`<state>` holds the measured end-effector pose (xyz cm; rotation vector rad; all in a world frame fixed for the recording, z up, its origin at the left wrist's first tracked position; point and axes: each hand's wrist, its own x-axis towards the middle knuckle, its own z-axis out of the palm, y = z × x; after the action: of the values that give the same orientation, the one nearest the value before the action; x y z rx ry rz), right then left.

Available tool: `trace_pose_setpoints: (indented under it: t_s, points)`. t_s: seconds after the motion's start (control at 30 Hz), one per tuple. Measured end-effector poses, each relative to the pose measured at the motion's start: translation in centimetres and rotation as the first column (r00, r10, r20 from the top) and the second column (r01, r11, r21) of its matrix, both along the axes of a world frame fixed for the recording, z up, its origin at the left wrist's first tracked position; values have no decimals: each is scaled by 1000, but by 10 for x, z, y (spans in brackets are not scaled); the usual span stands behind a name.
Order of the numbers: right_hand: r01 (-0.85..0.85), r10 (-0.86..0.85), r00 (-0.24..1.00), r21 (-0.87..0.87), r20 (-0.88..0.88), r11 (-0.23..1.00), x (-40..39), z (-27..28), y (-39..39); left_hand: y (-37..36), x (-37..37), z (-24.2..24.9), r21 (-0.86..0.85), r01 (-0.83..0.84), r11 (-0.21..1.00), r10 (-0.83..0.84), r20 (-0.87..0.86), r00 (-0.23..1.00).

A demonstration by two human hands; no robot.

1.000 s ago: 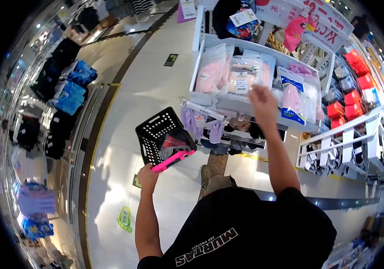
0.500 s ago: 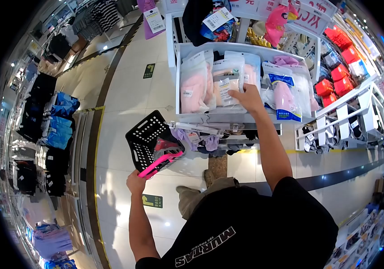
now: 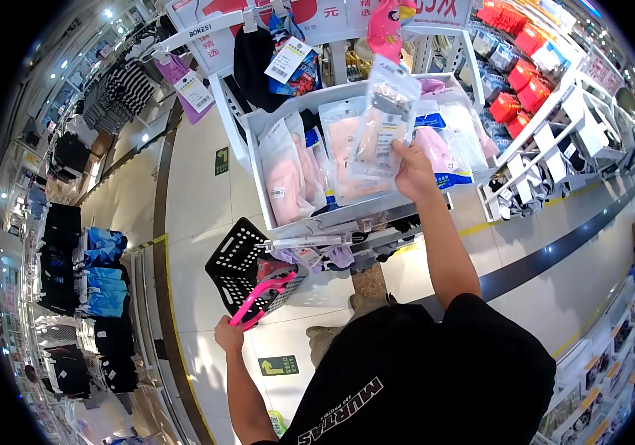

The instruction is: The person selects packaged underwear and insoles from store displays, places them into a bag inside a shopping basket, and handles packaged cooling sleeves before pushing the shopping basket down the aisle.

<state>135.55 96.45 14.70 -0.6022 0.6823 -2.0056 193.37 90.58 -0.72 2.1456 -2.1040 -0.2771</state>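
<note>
My right hand [image 3: 415,174] pinches the lower edge of a clear plastic packet [image 3: 390,104] with pale, skin-toned contents and a printed label. The packet is raised and tilted over a white display bin [image 3: 332,218]. Pink-filled packets [image 3: 285,182] lie at the bin's left, and a blue-and-white packet [image 3: 440,148] lies just right of the held one. Low on the left, my left hand [image 3: 229,336] is closed around the pink handle [image 3: 264,291] of a black perforated shopping basket [image 3: 237,248]. Something red, partly hidden, lies inside the basket.
Tagged goods hang above the bin, including a black item [image 3: 253,70] and a pink one [image 3: 386,31]. Clothes racks [image 3: 102,293] line the left side. A white wire stand [image 3: 532,174] and red packs [image 3: 531,95] are at right. Small hangers jut out below the bin.
My right hand has lifted the packet out from among the others in the bin. The view has shifted, and the basket stays in my left hand, its handle tilted more steeply.
</note>
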Motion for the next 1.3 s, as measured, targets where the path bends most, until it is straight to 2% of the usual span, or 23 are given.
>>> trace_pose_setpoints:
  t_s: [0.03, 0.13, 0.17, 0.2, 0.23, 0.27, 0.53, 0.77, 0.87, 0.9, 0.93, 1.0, 1.07, 1.1, 1.2, 1.23, 1.3]
  points:
    - [-2, 2, 1000, -36, 12, 999, 1, 5, 2, 0, 3, -3, -3, 6, 1000, -6, 4, 1000]
    - [59, -74, 973, 73, 221, 996, 5, 21, 10, -7, 3, -9, -41, 27, 999, -27, 1, 1000]
    - [-83, 111, 971, -136, 211, 987, -3, 8, 8, -6, 2, -9, -53, 30, 998, -30, 0, 1000]
    - [-216, 282, 945, -335, 163, 917, -16, -12, 2, -5, 2, -8, -64, 38, 997, -38, 2, 999]
    - [-333, 429, 900, -514, 76, 790, -21, -14, 4, -6, 4, -8, -68, 45, 997, -44, 16, 999]
    - [-247, 379, 905, -486, 194, 838, -19, -20, 8, -7, 6, -10, -76, 56, 996, -54, 26, 998]
    - [-298, 482, 843, -537, 240, 789, -18, -6, 17, -9, 2, -9, -111, 72, 991, -67, 43, 997]
    - [-198, 313, 908, -376, 277, 905, -16, -6, 13, -8, 0, -5, -83, 51, 995, -49, 23, 999]
    - [-64, 104, 962, -162, 251, 985, -23, -28, -4, -11, 5, -11, -88, 54, 995, -51, 31, 998]
    - [2, -6, 983, 18, 182, 1000, -24, -21, -6, -12, 5, -12, -81, 45, 996, -43, 28, 999]
    - [155, -191, 973, 246, 130, 957, 0, 16, -5, -12, 6, -12, -73, 37, 997, -36, 24, 999]
    - [232, -255, 966, 270, 52, 935, 3, 14, -19, -11, 4, -11, -61, 20, 998, -20, 11, 1000]
    - [356, -257, 920, 354, -297, 865, 5, 7, -22, -10, 2, -6, -49, 7, 999, -7, -4, 1000]
    - [428, -236, 855, 371, -462, 824, 4, 2, -23, -10, 2, -4, -40, 2, 999, -2, -9, 1000]
    - [546, -164, 625, 277, -763, 791, 0, -17, -30, -8, -3, 3, -39, -6, 999, 5, -12, 1000]
    - [562, -104, 577, 301, -810, 771, -1, -17, -30, -8, -4, 3, -37, -11, 999, 11, -11, 1000]
    - [535, -177, 638, 265, -749, 802, 3, -18, -30, -8, -3, 3, -32, -19, 999, 18, -9, 1000]
